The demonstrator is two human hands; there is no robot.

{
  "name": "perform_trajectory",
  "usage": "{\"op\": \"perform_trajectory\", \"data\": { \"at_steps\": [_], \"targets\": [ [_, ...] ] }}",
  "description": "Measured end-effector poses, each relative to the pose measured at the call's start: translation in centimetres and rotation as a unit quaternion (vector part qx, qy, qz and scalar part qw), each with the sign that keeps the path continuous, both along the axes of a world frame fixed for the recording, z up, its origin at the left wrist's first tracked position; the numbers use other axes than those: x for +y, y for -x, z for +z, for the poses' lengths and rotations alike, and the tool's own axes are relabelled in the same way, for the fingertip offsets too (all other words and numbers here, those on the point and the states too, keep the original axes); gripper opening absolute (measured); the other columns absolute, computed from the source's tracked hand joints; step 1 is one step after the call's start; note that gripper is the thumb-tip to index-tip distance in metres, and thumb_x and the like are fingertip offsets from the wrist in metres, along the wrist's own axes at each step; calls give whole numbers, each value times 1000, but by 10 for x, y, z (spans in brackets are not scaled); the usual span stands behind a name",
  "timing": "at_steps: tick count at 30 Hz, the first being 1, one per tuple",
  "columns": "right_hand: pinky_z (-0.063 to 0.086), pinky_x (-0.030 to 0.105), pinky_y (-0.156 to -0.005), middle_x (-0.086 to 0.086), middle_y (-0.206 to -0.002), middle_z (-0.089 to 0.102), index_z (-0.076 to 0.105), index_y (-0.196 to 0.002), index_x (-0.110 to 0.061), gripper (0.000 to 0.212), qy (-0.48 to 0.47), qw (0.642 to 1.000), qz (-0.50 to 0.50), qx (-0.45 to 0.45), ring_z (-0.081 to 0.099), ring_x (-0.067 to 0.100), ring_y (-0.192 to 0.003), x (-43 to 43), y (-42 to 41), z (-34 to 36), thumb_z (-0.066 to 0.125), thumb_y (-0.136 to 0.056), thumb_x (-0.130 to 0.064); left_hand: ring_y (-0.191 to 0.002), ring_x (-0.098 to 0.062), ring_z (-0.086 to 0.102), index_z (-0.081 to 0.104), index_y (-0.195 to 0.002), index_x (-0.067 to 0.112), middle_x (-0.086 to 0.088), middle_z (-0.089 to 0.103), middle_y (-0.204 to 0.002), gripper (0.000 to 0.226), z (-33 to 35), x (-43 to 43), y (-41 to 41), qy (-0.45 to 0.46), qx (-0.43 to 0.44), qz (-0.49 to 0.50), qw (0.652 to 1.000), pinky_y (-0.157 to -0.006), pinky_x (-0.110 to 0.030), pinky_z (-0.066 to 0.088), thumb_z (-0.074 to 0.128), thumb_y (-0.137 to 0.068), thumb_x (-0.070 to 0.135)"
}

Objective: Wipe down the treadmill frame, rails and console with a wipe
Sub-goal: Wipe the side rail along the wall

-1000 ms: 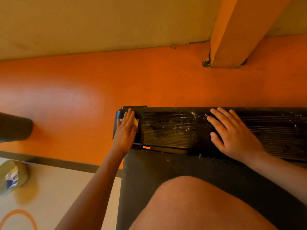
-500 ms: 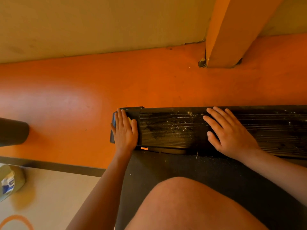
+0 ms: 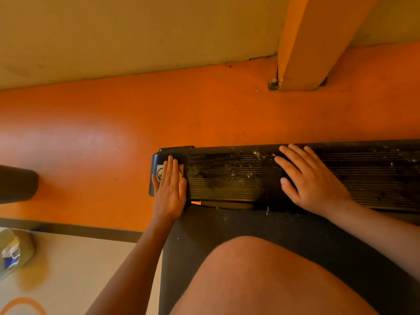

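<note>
At the end of the treadmill's ribbed side rail (image 3: 227, 178), the left hand (image 3: 169, 189) lies flat on the black end cap (image 3: 156, 160), fingers straight and pressed together over a sticker. I cannot tell whether a wipe sits under its palm. The right hand (image 3: 311, 180) rests spread on the rail, likely bracing. Dust speckles the ribs between them, so firm strokes along the grooves, not across, should lift the grit best.

One wide-angle head camera looks steeply down from close above the treadmill rail (image 3: 227, 178), the left hand (image 3: 169, 192) and right hand (image 3: 311, 180) at arm's reach, floor (image 3: 204, 110) and wall (image 3: 136, 30) beyond
</note>
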State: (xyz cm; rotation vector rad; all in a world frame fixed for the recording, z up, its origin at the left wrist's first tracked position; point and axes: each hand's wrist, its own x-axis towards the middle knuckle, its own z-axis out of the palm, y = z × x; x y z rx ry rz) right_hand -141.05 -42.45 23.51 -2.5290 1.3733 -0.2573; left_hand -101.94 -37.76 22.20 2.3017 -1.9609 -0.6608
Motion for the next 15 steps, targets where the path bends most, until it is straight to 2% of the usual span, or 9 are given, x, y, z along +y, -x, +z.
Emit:
{"op": "perform_trajectory", "data": {
  "at_steps": [3,6,12,15],
  "targets": [
    [24,54,-124,17,-160,38,50,-148,-7,56,-3,1000,0,-2,29,33,-152,0,-1,-1,36,-103,-37,-154,-9,-12,2,-162,17,4,-6,-169,68,-1,-46,1,1,-13,12,1000,-125,-46,-11,6,-103,51],
    [21,52,-125,16,-161,37,49,-149,-8,56,-8,1000,0,3,27,32,-153,0,0,-2,37,-103,-37,-154,-9,-12,0,-163,17,3,-6,-170,71,-2,-72,-2,-11,-13,-20,1000,-124,-47,-13,3,-102,55],
    [22,52,-125,16,-161,37,49,-150,-9,56,-7,1000,0,9,26,31,-153,0,0,-1,37,-103,-38,-154,-9,-14,-6,-159,23,8,-9,-168,65,1,-7,10,0,4,-18,1000,-123,-43,-15,2,-103,55],
    [22,52,-125,17,-161,37,49,-149,-9,56,-4,1000,0,6,27,32,-153,-1,0,-1,37,-103,-38,-153,-9,-15,-4,-161,21,6,-9,-168,65,-2,-17,8,-3,-4,-1,1000,-122,-45,-15,5,-105,52]
  ]
}}
